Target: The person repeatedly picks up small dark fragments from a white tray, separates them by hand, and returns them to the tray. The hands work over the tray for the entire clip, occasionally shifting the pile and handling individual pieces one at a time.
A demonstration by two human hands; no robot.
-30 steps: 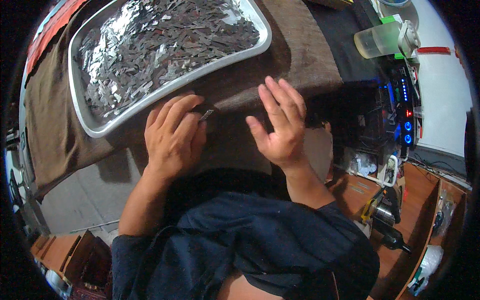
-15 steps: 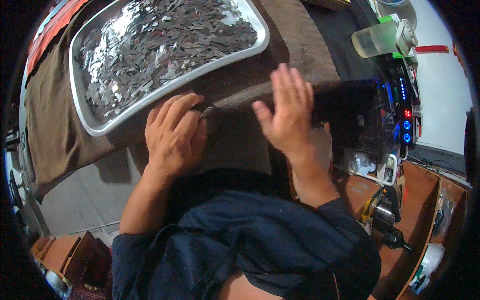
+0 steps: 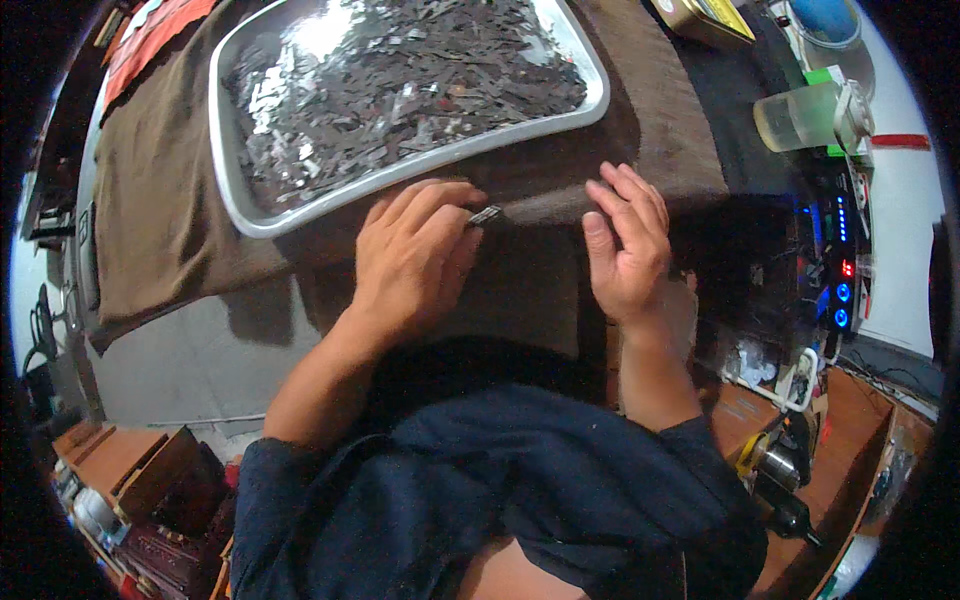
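A silver-rimmed metal tray [image 3: 222,140] lies on the brown cloth at the upper left, filled with many thin, dark and shiny flat metal strips [image 3: 420,95]. Just below its near rim, my left hand [image 3: 410,250] is closed, with a small bundle of thin metal strips [image 3: 487,214] poking out past the thumb and index finger. How much of the bundle lies inside the fingers is hidden. To the right, over the table's front edge, my right hand [image 3: 630,245] hangs apart from it, fingers loosely curved and thumb separate, holding nothing.
Brown cloth [image 3: 150,230] drapes over the table. At the right stand a translucent jug [image 3: 800,118], a yellow tin [image 3: 710,20], a blue-topped bucket [image 3: 828,20] and a black device with lit blue rings [image 3: 842,292]. A wooden shelf [image 3: 850,450] holds tools at the lower right.
My view has shifted, so the tray and table appear farther right. My right hand's fingers have gone from stretched flat to loosely curved. The left still grips the strips.
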